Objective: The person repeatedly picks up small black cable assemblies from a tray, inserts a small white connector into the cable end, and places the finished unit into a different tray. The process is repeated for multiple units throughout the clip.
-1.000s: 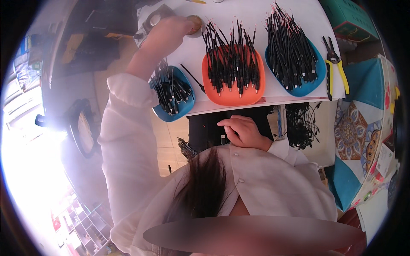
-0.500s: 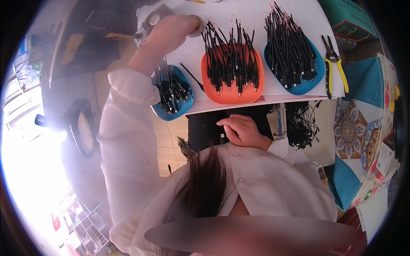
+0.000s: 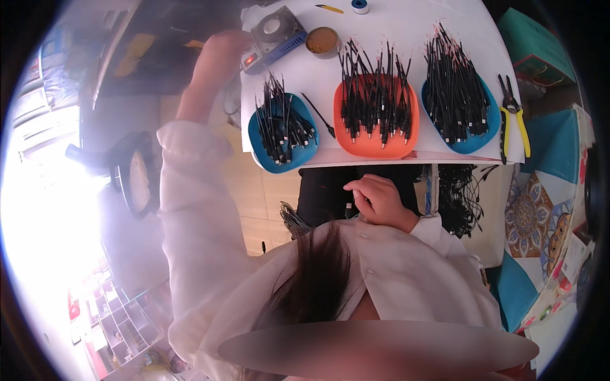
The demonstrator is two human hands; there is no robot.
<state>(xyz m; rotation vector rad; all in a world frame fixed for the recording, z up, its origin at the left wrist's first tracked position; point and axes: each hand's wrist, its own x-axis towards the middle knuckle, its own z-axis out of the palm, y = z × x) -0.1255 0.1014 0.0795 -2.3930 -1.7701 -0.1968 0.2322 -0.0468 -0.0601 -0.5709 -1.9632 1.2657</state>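
Note:
My left hand [image 3: 223, 52] reaches to the table's far left, beside a grey box-shaped device [image 3: 273, 33] with a round metal top, blue side and lit red switch. Its fingers are too hidden and hazy to make out, so whether they touch or hold anything is unclear. Close by stands a round tin of brown stuff [image 3: 322, 42]. Below the device, a small blue tray [image 3: 305, 155] carries short black cables with plugs; one loose black cable [image 3: 319, 117] lies to its right. My right hand [image 3: 382, 203] rests at my lap, fingers curled with nothing visible in them.
An orange tray [image 3: 406, 136] and a larger blue tray [image 3: 489, 130] hold many black cables. Yellow-handled wire strippers [image 3: 513, 120] lie at the table's right edge. At the back are a yellow cutter [image 3: 330, 9] and a small spool [image 3: 359, 6]. A green box [image 3: 537, 47] stands right.
My left hand has drawn back from the round tin, leftward past the grey device, which now shows fully. The whole view has shifted, so the table sits further right. My right hand stays at my lap.

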